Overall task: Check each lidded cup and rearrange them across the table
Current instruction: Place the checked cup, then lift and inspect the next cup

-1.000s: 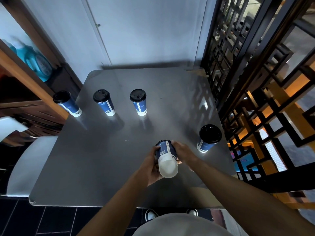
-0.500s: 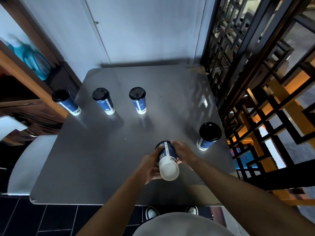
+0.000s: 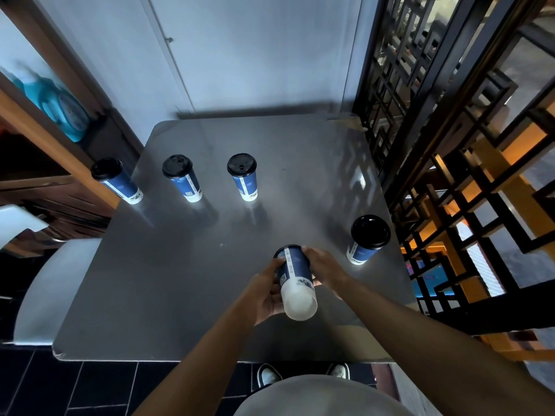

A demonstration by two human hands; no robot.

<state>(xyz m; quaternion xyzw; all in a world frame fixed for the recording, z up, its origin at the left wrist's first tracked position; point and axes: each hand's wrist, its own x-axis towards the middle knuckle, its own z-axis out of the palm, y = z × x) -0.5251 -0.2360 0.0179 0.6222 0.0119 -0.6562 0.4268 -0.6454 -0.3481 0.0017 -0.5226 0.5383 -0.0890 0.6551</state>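
I hold a blue paper cup [image 3: 294, 277] with both hands above the table's near middle; it is tipped over so that its white base faces me and its black lid points away. My left hand [image 3: 265, 292] grips its left side and my right hand [image 3: 326, 267] grips its right side. Three more blue cups with black lids stand upright in a row at the far left: one at the table's left edge [image 3: 118, 181], one [image 3: 183, 178] beside it, and one [image 3: 244, 178] nearer the middle. Another lidded cup [image 3: 366, 240] stands upright near the right edge.
The grey metal table [image 3: 186, 280] has a wall behind it and a black lattice screen [image 3: 435, 130] along its right side. Wooden shelving with a turquoise bottle [image 3: 63, 112] lies to the left. A pale chair [image 3: 51, 289] stands at the left front corner.
The cup in my hands has been tipped a little further, and its white base has come nearer to me. The four standing cups have stayed put.
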